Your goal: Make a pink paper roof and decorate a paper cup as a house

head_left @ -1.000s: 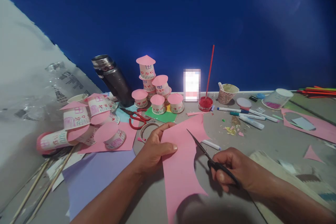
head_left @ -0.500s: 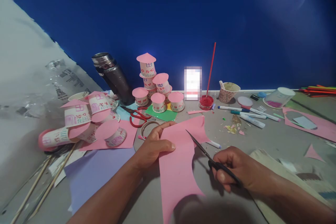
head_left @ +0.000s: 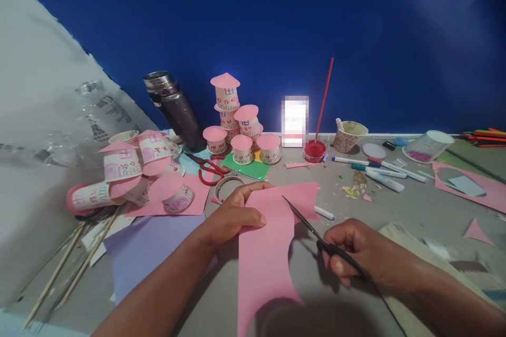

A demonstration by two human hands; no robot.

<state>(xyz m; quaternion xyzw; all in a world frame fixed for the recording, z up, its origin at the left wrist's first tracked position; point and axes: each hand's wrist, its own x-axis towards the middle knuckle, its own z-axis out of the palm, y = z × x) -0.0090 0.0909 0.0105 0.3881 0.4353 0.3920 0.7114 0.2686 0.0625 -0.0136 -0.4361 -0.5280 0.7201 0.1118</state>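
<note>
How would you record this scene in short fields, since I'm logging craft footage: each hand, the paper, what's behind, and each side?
left hand: grips the pink sheet, thumb on top
right hand: holds black-handled scissors, blades reaching over the sheet
sheet edge: curved cutouts along the right side
behind: stacked, decorated cups with pink cone tops; dark flask to their left
left side: purple paper
right side: scattered markers; pink scrap

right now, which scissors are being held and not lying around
The black-handled scissors, in the right hand, with their blades at the pink paper. The red-handled pair lies on the table, with neither of the hands on it.
</note>
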